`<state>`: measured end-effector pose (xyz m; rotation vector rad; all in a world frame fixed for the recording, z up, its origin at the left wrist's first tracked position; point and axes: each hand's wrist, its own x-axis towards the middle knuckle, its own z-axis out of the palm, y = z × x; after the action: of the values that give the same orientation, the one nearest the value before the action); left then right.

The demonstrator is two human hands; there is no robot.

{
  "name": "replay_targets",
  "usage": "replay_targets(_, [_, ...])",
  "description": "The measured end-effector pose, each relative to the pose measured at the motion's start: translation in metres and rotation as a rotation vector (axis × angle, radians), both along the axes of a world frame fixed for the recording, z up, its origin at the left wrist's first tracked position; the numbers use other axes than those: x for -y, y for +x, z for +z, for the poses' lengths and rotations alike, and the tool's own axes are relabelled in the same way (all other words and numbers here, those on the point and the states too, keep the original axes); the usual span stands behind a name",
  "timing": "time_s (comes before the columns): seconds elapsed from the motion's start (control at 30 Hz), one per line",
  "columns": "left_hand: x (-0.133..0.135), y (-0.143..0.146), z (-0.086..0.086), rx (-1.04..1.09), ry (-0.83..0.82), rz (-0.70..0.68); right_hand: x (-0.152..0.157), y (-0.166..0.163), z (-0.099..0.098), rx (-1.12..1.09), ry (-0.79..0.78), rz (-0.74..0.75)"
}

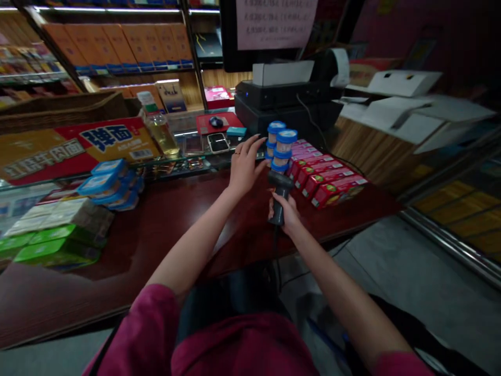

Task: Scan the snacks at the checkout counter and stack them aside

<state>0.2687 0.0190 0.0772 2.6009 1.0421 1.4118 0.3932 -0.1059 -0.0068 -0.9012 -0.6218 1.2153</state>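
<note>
In my right hand (289,209) is a dark barcode scanner (278,201), its handle wrapped by my fingers and its head pointing away from me. A cable hangs down from it. My left hand (247,163) is open, fingers spread, beside the left of the stacked round tubs with blue lids (282,155). Whether its fingertips touch the tubs I cannot tell. Right of the tubs lies a row of red and pink boxes (323,177) on the dark red counter (176,209).
Green packs (58,245) and blue-lidded boxes (111,183) sit at the left. Behind them stand a noodle carton (78,146) and a bottle (160,128). A phone (218,142) and mouse (216,122) lie farther back. A printer (287,94) and white cartons (399,115) are at the back right.
</note>
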Motion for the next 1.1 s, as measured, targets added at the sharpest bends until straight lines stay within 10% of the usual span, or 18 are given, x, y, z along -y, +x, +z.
replay_targets(0.27, [-0.041,0.116,-0.001,0.282,-0.254,0.054,0.023,0.016,-0.006,-0.102,0.026,-0.156])
replay_targets(0.57, [-0.061,0.133,-0.013,0.563,-0.475,-0.139,0.019,0.018,-0.004,-0.133,0.040,-0.143])
replay_targets(0.87, [-0.022,-0.013,-0.004,1.168,-0.798,-0.437,0.016,0.010,0.003,-0.067,0.044,0.068])
replay_targets(1.1, [0.001,-0.174,-0.041,1.358,-1.059,-0.211,-0.043,-0.076,0.005,-0.116,-0.015,0.482])
